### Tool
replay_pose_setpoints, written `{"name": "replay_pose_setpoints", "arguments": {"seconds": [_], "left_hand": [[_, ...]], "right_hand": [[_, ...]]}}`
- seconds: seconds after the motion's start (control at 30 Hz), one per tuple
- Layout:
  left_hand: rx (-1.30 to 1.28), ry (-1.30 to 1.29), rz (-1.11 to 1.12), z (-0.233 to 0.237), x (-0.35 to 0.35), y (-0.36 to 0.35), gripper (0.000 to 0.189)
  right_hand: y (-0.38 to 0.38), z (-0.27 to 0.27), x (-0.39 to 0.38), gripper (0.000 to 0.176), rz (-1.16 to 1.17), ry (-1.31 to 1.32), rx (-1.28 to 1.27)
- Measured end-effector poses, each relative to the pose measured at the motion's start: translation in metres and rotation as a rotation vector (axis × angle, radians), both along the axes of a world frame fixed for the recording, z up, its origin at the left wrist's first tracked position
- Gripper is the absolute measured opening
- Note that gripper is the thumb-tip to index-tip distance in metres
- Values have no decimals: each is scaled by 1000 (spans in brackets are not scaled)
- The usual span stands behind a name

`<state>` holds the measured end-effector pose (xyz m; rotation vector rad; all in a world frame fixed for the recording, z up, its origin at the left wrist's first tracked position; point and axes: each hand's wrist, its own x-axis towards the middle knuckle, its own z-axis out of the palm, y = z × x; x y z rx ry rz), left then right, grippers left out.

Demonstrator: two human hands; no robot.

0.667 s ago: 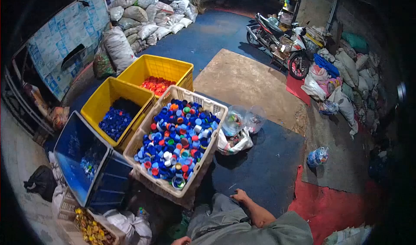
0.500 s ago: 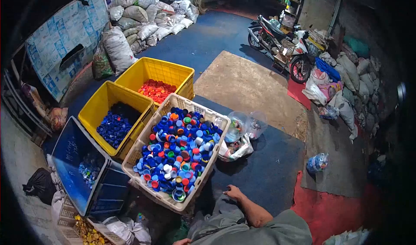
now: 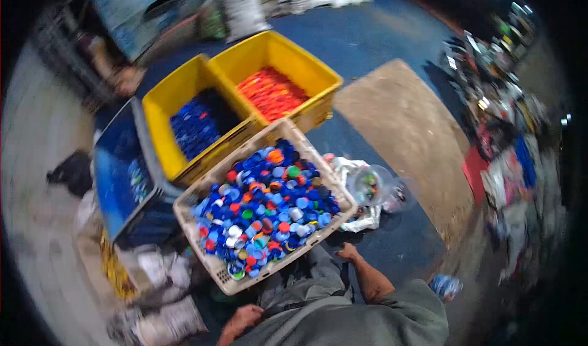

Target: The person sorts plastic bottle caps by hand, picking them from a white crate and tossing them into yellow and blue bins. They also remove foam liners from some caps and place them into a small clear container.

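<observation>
A cream crate [image 3: 202, 251] full of mixed bottle caps [image 3: 269, 205], mostly blue with red, white and green ones, stands tilted in front of me. My right hand [image 3: 350, 252] rests at my knee, just beyond the crate's right side, with no object visible in it; its fingers look loosely spread. Low in the view, my left hand [image 3: 246, 316] is beside my lap, below the crate's near edge. Motion blur smears its fingers, and I make out nothing in it. Neither hand touches the caps.
Behind the crate are a yellow bin [image 3: 306, 55] with red caps, another yellow bin [image 3: 162, 110] with blue caps and a blue bin [image 3: 113, 180]. Clear plastic containers [image 3: 380, 187] stand right of the crate. Sacks [image 3: 239, 6] line the back; a motorcycle [image 3: 484, 70] is far right.
The view has swung, so the bins and floor sit further right and blur. My left hand has come more fully into sight. My right hand stays by my knee.
</observation>
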<state>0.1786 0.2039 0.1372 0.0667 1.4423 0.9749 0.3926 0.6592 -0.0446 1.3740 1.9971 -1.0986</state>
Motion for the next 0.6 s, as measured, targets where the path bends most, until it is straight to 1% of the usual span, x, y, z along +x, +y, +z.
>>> {"name": "replay_pose_setpoints", "arguments": {"seconds": [0.03, 0.07, 0.1, 0.13, 0.17, 0.2, 0.23, 0.27, 0.3, 0.33, 0.4, 0.43, 0.47, 0.53, 0.57, 0.6], "left_hand": [[-47, -60, 200, 25, 1, 22, 29], [10, -13, 354, 26, 4, 25, 27], [71, 40, 498, 24, 5, 25, 27], [-18, 46, 685, 34, 1, 37, 27], [-109, 47, 862, 41, 2, 42, 28], [-137, 186, 943, 18, 4, 28, 28], [-170, 328, 1015, 7, 2, 20, 30], [-229, 291, 1151, 0, 5, 7, 31], [-284, 252, 1283, 6, -4, 8, 32], [-313, 291, 1323, 9, -11, 3, 33], [-358, 365, 1411, 10, -26, 0, 33], [-356, 441, 1419, 15, -40, 6, 33], [-354, 523, 1428, 20, -56, 11, 33], [-429, 1085, 1110, 4, -86, 6, 32], [-449, 1321, 1015, 23, -103, 24, 29], [-368, 1303, 1051, 39, -117, 42, 25]], "right_hand": [[20, -1, -1, 69, -30, 32, 20], [32, -2, -2, 69, -70, 61, 37], [44, 14, -6, 60, -194, 104, 55], [59, -13, -1, 52, -383, 296, 142], [85, -28, 7, 39, -588, 291, 135], [97, 21, -12, 30, -853, 454, 45], [121, 28, -14, 19, -761, 633, 185], [142, 33, -15, 13, -634, 722, 408], [163, 44, -20, 23, -722, 759, 372], [178, 73, -32, 27, -739, 734, 404], [237, 63, -30, 28, -657, 742, 556], [243, 88, -48, 29, -626, 748, 621], [241, 142, -77, 30, -595, 761, 682], [223, 222, -136, 30, -509, 847, 614], [206, 249, -161, 30, -475, 883, 579], [185, 268, -187, 28, -310, 915, 673]]}}
